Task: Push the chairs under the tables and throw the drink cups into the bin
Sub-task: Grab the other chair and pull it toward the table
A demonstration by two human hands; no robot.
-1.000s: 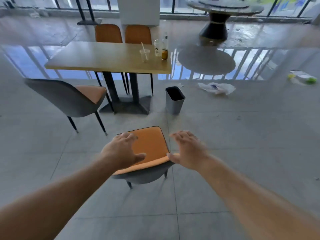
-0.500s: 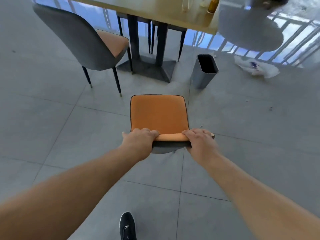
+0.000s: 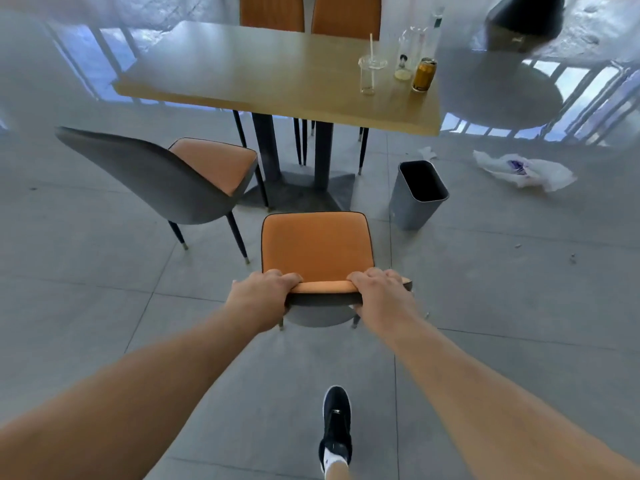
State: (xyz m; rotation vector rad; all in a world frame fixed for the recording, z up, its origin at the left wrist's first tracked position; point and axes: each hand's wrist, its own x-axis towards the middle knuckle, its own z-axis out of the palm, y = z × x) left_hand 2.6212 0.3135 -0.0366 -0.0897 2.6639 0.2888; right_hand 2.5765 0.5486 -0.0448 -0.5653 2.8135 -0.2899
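An orange-seated chair [image 3: 315, 245] with a grey shell stands in front of me, its seat facing the wooden table [image 3: 263, 74]. My left hand [image 3: 261, 297] and my right hand [image 3: 382, 294] both grip the top edge of its backrest. A second grey and orange chair [image 3: 166, 176] stands to the left, pulled out and turned sideways. On the table's right end stand a clear plastic cup with a straw [image 3: 370, 76], an amber can [image 3: 424, 75] and a clear bottle [image 3: 407, 60]. A grey bin [image 3: 417, 197] sits on the floor right of the table base.
Two orange chairs [image 3: 308, 12] sit tucked in on the table's far side. A crumpled white plastic bag [image 3: 523, 169] lies on the floor to the right of the bin. A round table's base [image 3: 523, 19] shows at the top right. My shoe [image 3: 336, 427] is below.
My hands went from hovering open above the chair to gripping its backrest. The chair and I have moved closer to the table, and the view has tilted up to show the tabletop.
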